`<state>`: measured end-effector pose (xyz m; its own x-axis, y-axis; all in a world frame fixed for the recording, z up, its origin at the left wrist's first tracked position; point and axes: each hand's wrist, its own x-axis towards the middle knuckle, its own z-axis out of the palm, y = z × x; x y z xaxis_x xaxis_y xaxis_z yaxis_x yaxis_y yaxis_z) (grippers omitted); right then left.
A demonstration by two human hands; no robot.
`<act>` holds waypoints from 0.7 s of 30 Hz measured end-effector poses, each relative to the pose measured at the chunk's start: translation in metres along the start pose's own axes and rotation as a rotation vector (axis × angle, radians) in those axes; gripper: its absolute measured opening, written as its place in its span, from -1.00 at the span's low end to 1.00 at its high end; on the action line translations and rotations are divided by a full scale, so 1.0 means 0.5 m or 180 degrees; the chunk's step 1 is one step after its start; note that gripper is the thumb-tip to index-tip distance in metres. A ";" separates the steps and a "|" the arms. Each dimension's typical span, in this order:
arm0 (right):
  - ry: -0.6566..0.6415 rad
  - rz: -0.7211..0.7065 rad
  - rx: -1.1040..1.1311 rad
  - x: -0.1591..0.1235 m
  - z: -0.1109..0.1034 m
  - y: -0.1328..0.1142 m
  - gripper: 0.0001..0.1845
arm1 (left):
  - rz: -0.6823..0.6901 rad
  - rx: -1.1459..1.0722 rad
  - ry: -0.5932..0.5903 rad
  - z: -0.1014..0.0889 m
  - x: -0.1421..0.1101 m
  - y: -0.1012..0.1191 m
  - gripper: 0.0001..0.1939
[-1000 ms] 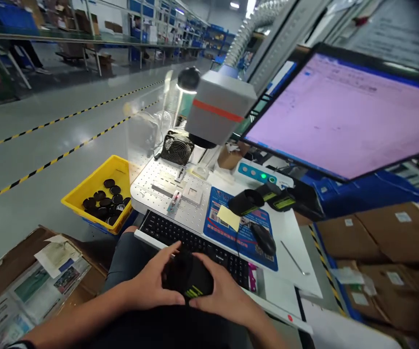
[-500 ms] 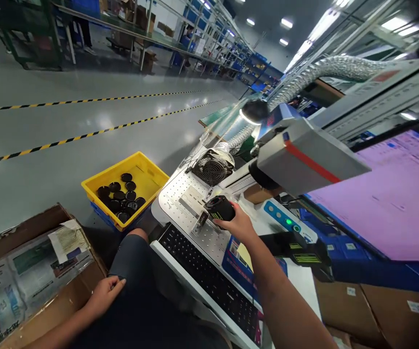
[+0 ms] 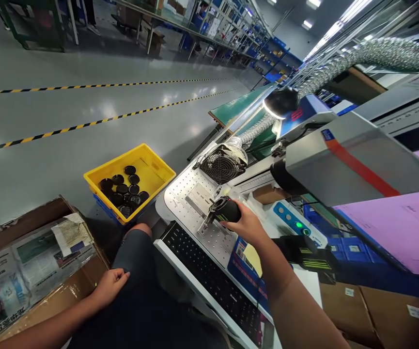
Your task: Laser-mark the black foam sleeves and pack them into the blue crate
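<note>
My right hand [image 3: 244,222] is closed round a black cylindrical part with green markings [image 3: 225,210]. It holds the part down on the perforated white work plate [image 3: 187,196], against a small metal fixture, beneath the grey laser head with a red stripe [image 3: 343,160]. My left hand [image 3: 110,285] rests low by my thigh at the edge of an open cardboard box [image 3: 35,264]. Its fingers are loosely curled and I see nothing in them.
A yellow bin [image 3: 131,185] with several black round caps stands left of the plate. A black keyboard [image 3: 211,274] lies at the bench front. A fan [image 3: 222,167] and ribbed hose [image 3: 340,68] are behind the plate. More black parts [image 3: 307,254] and a purple monitor [image 3: 409,228] are right.
Both hands held the black part over the keyboard a second ago. My right hand has since carried it forward onto the plate and lowered it; my left hand dropped to the box edge.
</note>
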<state>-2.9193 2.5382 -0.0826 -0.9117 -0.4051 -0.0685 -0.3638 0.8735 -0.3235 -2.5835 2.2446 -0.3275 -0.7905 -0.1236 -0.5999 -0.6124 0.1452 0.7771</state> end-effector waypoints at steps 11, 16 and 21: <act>-0.0255 0.0042 -0.0102 0.013 -0.005 0.007 -0.09 | -0.0078 -0.0037 -0.0015 0.002 -0.003 0.013 -0.44; -0.0374 0.0183 -0.0072 0.033 -0.007 0.016 0.03 | -0.0096 0.0033 -0.0014 0.004 0.001 0.016 -0.45; 0.0001 0.0162 -0.0077 0.016 -0.022 0.008 0.23 | -0.0089 0.0085 0.0006 0.005 0.009 0.009 -0.42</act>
<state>-2.9300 2.5417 -0.0740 -0.9292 -0.3600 -0.0841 -0.3216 0.8992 -0.2966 -2.5899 2.2470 -0.3273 -0.7730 -0.1299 -0.6210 -0.6344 0.1677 0.7546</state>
